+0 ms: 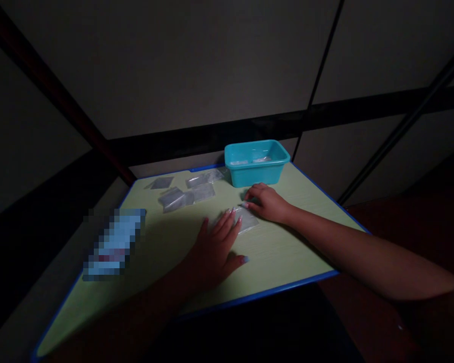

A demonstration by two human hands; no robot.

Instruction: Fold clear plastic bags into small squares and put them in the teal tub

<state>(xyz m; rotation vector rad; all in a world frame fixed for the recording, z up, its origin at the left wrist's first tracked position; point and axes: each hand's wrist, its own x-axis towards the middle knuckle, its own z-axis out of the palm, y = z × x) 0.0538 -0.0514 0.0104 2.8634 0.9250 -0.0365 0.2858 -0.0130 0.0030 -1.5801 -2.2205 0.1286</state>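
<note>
A small clear plastic bag [248, 222] lies flat on the table between my hands. My left hand [216, 247] is spread over its left part, fingers stretched out and thumb apart. At the bag's upper right edge, my right hand [267, 202] has its fingers curled toward the thumb, closed on the bag's edge; the fingertips are partly hidden. Just beyond my right hand stands a turquoise plastic basin [258, 175] with some whitish, clear pieces inside.
Several more clear plastic bags [174, 199] lie loosely on the far left of the pale green table [287, 262], which has a blue rim. A blurred-out light blue flat object [117, 242] rests at the left edge. Panelled wall [212, 65] rises behind the table.
</note>
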